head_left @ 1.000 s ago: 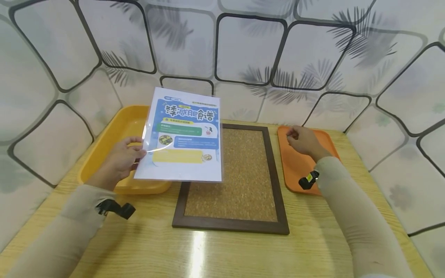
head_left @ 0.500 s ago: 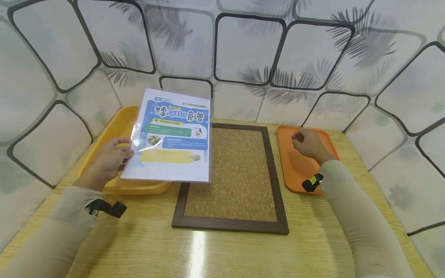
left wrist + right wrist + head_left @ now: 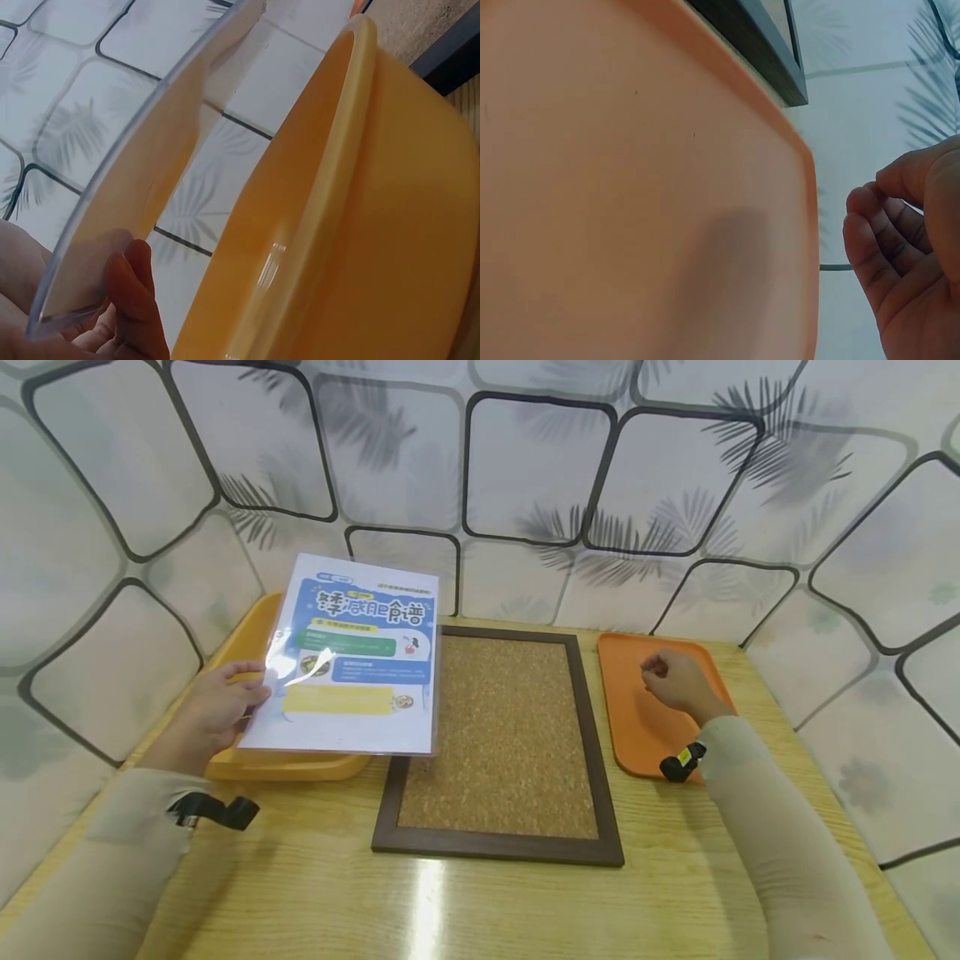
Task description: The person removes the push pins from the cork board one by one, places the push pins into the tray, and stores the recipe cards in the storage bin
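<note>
My left hand [image 3: 217,706] pinches the left edge of a laminated poster sheet [image 3: 348,664], printed in blue, green and yellow. Raised and tilted, the sheet overlaps the yellow basin [image 3: 300,767] and the corner of a framed cork board [image 3: 510,735] in the head view. From the left wrist, the thumb and fingers are seen gripping the clear edge of the sheet [image 3: 142,172] beside the basin's rim [image 3: 352,97]. My right hand [image 3: 678,681] is over an orange tray [image 3: 637,735], its fingers curled with thumb and fingertips together. Nothing shows between those fingertips in the right wrist view.
The cork board's dark brown frame [image 3: 498,845] lies on the wooden table [image 3: 487,910], between basin and tray. Patterned walls [image 3: 540,468] enclose the table at the back and both sides. Each wrist carries a small black camera mount [image 3: 217,810].
My left hand has moved left with the sheet, uncovering more of the cork board and covering more of the basin. My right hand has shifted a little right and down over the tray.
</note>
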`<state>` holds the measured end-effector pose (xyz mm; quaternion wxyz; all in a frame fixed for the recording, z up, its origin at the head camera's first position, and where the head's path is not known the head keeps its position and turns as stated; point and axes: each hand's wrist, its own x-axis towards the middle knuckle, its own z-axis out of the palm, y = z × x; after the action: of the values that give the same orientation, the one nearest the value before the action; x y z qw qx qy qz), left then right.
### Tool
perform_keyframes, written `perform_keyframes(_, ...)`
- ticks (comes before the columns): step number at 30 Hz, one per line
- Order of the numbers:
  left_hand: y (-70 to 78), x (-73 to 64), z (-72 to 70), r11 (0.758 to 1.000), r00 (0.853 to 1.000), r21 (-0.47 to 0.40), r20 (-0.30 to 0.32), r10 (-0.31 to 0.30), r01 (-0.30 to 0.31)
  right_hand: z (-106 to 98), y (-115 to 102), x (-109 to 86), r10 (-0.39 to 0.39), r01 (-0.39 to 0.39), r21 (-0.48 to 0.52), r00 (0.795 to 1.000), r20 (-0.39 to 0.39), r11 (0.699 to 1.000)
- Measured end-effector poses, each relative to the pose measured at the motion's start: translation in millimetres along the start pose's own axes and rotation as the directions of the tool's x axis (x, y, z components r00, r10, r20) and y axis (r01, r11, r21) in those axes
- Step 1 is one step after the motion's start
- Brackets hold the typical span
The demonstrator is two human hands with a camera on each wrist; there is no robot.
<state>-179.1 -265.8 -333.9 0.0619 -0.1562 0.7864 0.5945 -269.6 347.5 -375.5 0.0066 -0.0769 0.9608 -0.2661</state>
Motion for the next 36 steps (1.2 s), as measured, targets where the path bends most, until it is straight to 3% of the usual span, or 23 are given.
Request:
perform_keyframes(18,-12.6,4.6,-24.1,0.997,0.999,-0.075,0.025,0.038,-0.036,7,17,-7.8,0.01,-0.011,-0.031,0.999,-0.032,0.999)
perform_keyframes(28,-13.6,5.7,-31.0,0.999,1.0,-0.05,-0.017,-0.008,0.007,13,28,-9.3,0.021,-0.023,-0.054,0.999,-0.025,0.998)
perform_keyframes(36,-16.4,8.1,-37.6,0.997,0.999,-0.065,0.011,0.051,-0.051,17,34,-11.5,0.017,-0.018,-0.083,1.0,-0.021,0.996)
